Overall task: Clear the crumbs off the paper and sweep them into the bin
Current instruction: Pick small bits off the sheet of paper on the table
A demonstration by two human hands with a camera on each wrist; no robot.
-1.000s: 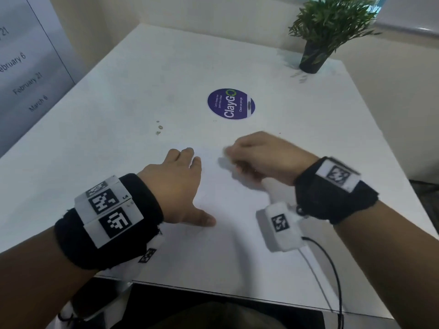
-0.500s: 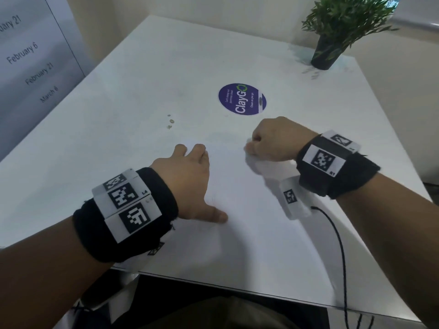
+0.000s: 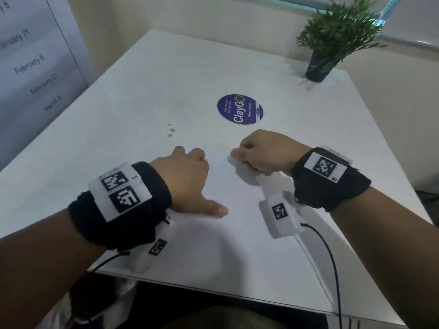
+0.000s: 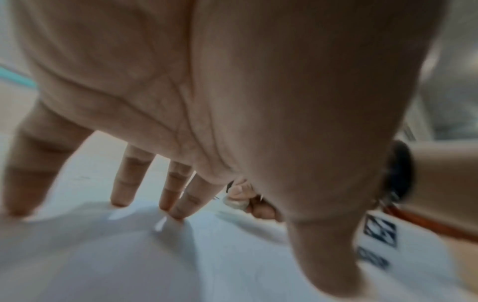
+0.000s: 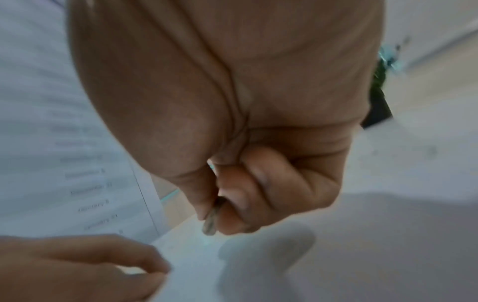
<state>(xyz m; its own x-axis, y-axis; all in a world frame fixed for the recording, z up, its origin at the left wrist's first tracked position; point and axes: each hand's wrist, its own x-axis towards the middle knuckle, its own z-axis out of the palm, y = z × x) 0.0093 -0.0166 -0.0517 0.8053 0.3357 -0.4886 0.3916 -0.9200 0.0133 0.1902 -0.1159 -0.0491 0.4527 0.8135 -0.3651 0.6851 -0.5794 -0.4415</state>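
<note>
A white sheet of paper [image 3: 232,236] lies on the white table [image 3: 133,96], hard to tell from it. My left hand [image 3: 190,179] presses it flat with spread straight fingers [image 4: 178,196] and the thumb out to the right. My right hand [image 3: 259,153] is curled into a fist just right of it, above the paper's far part. Its thumb and forefinger pinch a small flat greyish crumb [image 5: 210,222]. A few more crumbs [image 3: 170,132] lie on the table beyond the left hand. No bin is plainly in view.
A round purple sticker [image 3: 240,109] is on the table beyond my hands. A potted plant [image 3: 318,67] stands at the far right corner. A board with dates [image 3: 35,62] leans at the left. The table's front edge [image 3: 213,290] is close to me.
My right hand has curled from a looser pinch into a tight fist near the same spot. The left hand has stayed pressed on the paper.
</note>
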